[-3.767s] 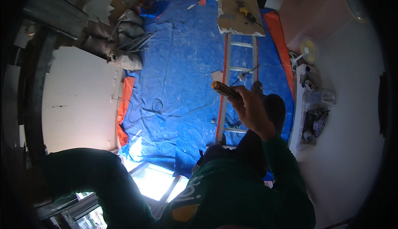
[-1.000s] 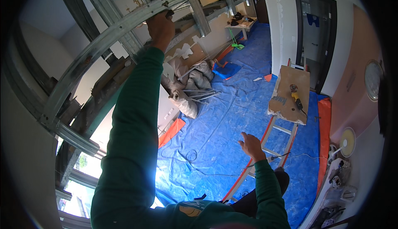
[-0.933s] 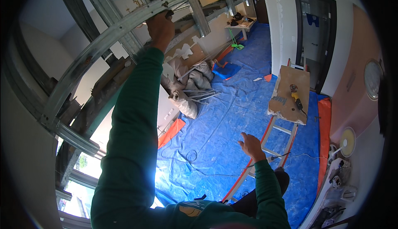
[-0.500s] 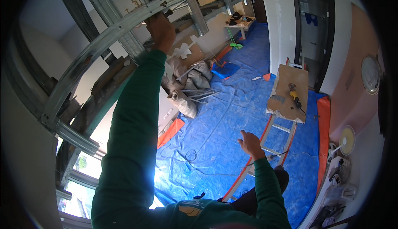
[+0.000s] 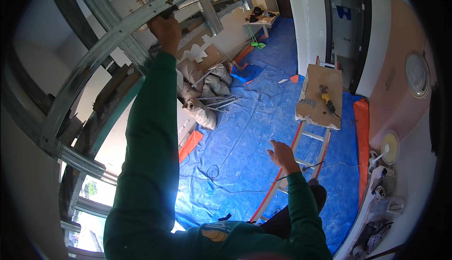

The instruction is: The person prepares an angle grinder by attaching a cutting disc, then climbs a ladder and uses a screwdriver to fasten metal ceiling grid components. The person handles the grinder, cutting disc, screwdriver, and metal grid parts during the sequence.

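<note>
High on the left, my left hand (image 5: 165,33) is raised against the underside of a curved galvanised metal track (image 5: 113,35). Its fingers are closed around something dark (image 5: 170,11) at the track; the exact kind cannot be made out. Metal studs (image 5: 101,13) run up beside it. My right hand (image 5: 284,158) hangs in the air at mid-height, fingers apart and holding nothing. Below and beside that hand lies the ladder (image 5: 295,151) with orange-red rails, over which my leg shows.
Blue tarp (image 5: 245,152) covers the floor. On the ladder's far part rests a brown board (image 5: 313,83) carrying a yellow angle grinder (image 5: 327,98). Filled sacks (image 5: 202,114) and metal strips lie left of centre. A white fan (image 5: 390,148) stands at right, and a dark-framed door (image 5: 346,34) beyond.
The view has shifted slightly, so the room's contents sit a little further left and higher. My left hand stays at the track, and my right hand remains apart from everything.
</note>
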Tool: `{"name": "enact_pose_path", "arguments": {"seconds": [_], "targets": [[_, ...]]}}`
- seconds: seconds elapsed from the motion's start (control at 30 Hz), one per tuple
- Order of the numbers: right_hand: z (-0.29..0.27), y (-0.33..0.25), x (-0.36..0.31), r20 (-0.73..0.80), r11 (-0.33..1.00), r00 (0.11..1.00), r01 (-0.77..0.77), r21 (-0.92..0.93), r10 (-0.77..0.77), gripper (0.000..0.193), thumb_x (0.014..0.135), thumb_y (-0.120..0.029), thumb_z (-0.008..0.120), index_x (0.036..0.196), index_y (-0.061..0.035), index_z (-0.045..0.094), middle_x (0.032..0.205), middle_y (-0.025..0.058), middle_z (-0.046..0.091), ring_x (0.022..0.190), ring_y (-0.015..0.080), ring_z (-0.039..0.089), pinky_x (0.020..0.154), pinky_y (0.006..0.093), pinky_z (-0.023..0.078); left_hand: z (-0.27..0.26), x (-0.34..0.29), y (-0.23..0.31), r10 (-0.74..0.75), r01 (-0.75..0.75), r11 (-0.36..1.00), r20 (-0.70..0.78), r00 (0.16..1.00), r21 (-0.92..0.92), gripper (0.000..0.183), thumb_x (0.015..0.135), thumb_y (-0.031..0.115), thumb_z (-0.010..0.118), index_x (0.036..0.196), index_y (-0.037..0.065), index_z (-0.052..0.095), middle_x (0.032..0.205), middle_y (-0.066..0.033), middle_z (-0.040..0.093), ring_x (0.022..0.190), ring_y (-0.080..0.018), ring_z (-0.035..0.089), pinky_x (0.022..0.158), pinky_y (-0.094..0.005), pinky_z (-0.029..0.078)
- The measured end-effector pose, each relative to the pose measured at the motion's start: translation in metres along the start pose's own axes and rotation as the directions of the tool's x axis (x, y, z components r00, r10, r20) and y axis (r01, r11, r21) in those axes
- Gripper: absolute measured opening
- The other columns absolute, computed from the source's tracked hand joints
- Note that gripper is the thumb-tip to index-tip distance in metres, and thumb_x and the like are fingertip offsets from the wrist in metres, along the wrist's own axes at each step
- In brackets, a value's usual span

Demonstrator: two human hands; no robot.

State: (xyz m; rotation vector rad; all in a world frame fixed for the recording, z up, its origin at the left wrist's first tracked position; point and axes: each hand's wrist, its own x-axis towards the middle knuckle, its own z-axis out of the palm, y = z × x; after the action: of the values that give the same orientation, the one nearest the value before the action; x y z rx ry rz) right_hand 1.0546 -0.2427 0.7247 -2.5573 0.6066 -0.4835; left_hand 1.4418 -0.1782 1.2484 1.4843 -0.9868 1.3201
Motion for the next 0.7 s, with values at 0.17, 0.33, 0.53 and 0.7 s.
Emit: {"name": "enact_pose_path", "arguments": {"seconds": [0.17, 0.33, 0.53, 0.7], "targets": [[-0.007, -0.002, 0.000, 0.032, 0.999, 0.999, -0.016, -0.029, 0.016, 0.053, 0.103, -0.037, 0.078, 0.142, -0.0030, 0.066, 0.114, 0.0247, 0.079, 0.109, 0.0419, 0.076, 0.094, 0.0511, 0.061, 0.000, -0.002, -0.007, -0.002, 0.003, 0.995, -0.005, 1.000, 0.100, 0.052, 0.088, 0.012, 0.088, 0.135, -0.003, 0.071, 0.142, -0.0318, 0.065, 0.128, -0.0497, 0.064, 0.118, -0.0523, 0.047], [-0.015, -0.009, 0.000, 0.080, 0.998, 0.995, -0.055, 0.026, 0.053, 0.055, 0.103, -0.039, 0.078, 0.143, -0.0037, 0.067, 0.111, 0.0249, 0.079, 0.106, 0.0425, 0.077, 0.092, 0.0517, 0.061, -0.001, 0.003, -0.012, -0.341, 0.347, 0.930, 0.066, 0.938, -0.123, 0.055, 0.088, 0.013, 0.091, 0.136, -0.004, 0.070, 0.135, -0.0251, 0.074, 0.125, -0.0412, 0.071, 0.114, -0.0490, 0.052], [-0.004, -0.003, -0.001, 0.036, 0.999, 0.999, -0.007, -0.047, 0.009, 0.052, 0.103, -0.042, 0.075, 0.140, -0.0073, 0.066, 0.108, 0.0195, 0.077, 0.102, 0.0396, 0.076, 0.089, 0.0513, 0.061, -0.006, 0.004, -0.006, -0.411, 0.414, 0.859, 0.077, 0.908, -0.302, 0.047, 0.092, 0.011, 0.088, 0.133, -0.005, 0.068, 0.116, -0.0159, 0.082, 0.105, -0.0273, 0.079, 0.098, -0.0410, 0.060], [0.008, 0.003, 0.000, 0.049, 0.998, 0.999, -0.006, -0.057, 0.009, 0.050, 0.103, -0.044, 0.074, 0.138, -0.0091, 0.065, 0.106, 0.0172, 0.076, 0.101, 0.0381, 0.076, 0.088, 0.0503, 0.061, -0.004, 0.004, 0.003, -0.505, 0.511, 0.653, 0.182, 0.844, -0.559, 0.033, 0.098, 0.003, 0.077, 0.128, -0.005, 0.067, 0.106, -0.0143, 0.080, 0.079, -0.0198, 0.077, 0.071, -0.0333, 0.062]]}}
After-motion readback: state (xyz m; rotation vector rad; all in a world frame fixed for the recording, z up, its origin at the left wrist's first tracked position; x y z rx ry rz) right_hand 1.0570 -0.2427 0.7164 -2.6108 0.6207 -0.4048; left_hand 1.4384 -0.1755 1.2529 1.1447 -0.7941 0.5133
